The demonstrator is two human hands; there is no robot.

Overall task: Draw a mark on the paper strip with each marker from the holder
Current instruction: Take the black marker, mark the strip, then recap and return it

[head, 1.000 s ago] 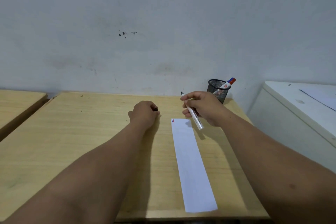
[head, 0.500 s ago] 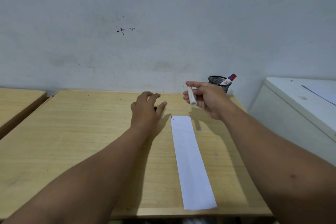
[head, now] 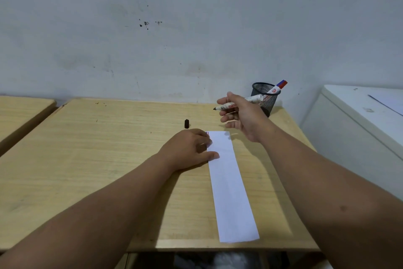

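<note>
Two bare hands are seen over a pale wooden desk (head: 87, 159). An uncapped white marker with a black tip (head: 237, 104) is clamped in the fingers of the right hand (head: 242, 116), raised above the desk. The long white paper strip (head: 231, 192) is pressed flat near its far end by the left hand (head: 189, 148), fingers together. A small black cap (head: 186, 123) stands just beyond it. One red-and-blue-capped marker (head: 277, 87) is left in the black mesh holder (head: 265, 98).

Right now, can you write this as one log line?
left hand: pressing paper strip | right hand: holding uncapped marker | cap: on desk | holder: one marker inside
</note>
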